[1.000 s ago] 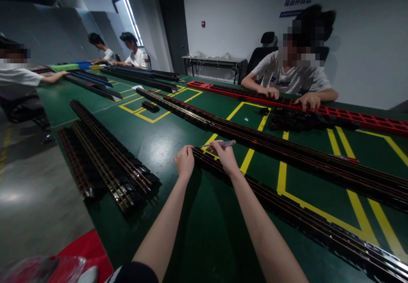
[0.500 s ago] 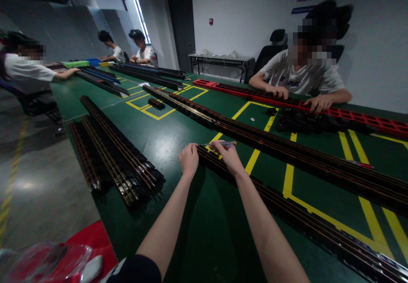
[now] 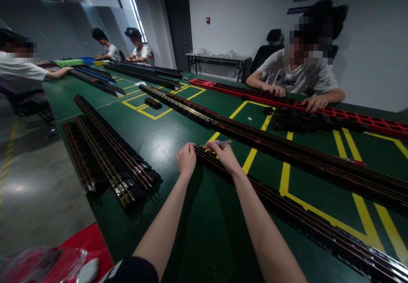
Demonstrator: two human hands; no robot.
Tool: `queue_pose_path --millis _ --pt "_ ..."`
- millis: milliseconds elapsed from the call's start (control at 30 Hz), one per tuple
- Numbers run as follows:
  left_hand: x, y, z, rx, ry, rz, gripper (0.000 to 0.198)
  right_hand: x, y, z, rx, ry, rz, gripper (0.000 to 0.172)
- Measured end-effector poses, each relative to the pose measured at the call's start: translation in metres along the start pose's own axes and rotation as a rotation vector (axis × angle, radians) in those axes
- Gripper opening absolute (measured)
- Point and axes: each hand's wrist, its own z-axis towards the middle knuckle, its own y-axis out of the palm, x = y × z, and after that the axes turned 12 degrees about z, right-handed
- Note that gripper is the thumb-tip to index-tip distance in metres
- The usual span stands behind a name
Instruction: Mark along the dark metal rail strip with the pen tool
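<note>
A long black rail (image 3: 287, 208) with copper-coloured strips runs from the middle of the table to the lower right. My left hand (image 3: 186, 159) is closed at its far end, fingers pinched on the tip; the exact contact is partly hidden. In my right hand (image 3: 225, 155) is a slim screwdriver (image 3: 225, 143) with a see-through handle, lying almost level. Its thin shaft points left toward my left fingers, just above the rail's end. What the tip touches is too small to make out.
Similar rail bundles lie at left (image 3: 117, 147) and beyond my hands (image 3: 255, 132). A co-worker's hands rest on a red slotted frame (image 3: 344, 115), beside a dark pile of parts (image 3: 302, 119). Yellow tape marks the green table (image 3: 159, 223). Other people sit farther back.
The whole view has shifted slightly, with things appearing a little farther left. Both hands keep their places at the rail's end, and the screwdriver stays in my right hand.
</note>
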Motion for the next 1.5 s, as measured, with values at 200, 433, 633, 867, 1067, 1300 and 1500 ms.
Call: queue_pose_path --millis 200,433,633,867,1067,1300,1500 --pt "-0.0013 0.0007 -0.0003 0.008 0.006 0.005 0.034 -0.0001 -0.0003 -0.0011 -0.001 -0.019 -0.035 0.035" --pt "-0.0003 0.0001 -0.0006 0.006 0.014 0.019 0.035 0.0007 -0.0009 -0.0013 -0.003 -0.054 -0.071 0.036" --pt "-0.0008 0.0014 0.0001 0.006 0.011 0.028 0.034 -0.0006 -0.0003 -0.0012 0.012 -0.050 -0.067 0.033" --pt "-0.0007 0.0013 -0.0004 0.010 0.014 0.021 0.034 -0.0035 -0.0004 -0.0045 0.034 -0.032 -0.069 0.036" --pt "-0.0009 0.0012 -0.0006 0.007 0.014 0.016 0.034 -0.0012 -0.0010 -0.0027 0.042 -0.033 -0.085 0.038" --pt "-0.0005 0.0008 -0.0004 0.007 0.013 0.023 0.034 -0.0029 -0.0008 -0.0033 0.021 -0.011 -0.043 0.037" --pt "0.0000 0.0006 -0.0003 0.002 0.007 0.031 0.034 -0.0061 0.0014 -0.0040 0.032 0.015 0.013 0.030"
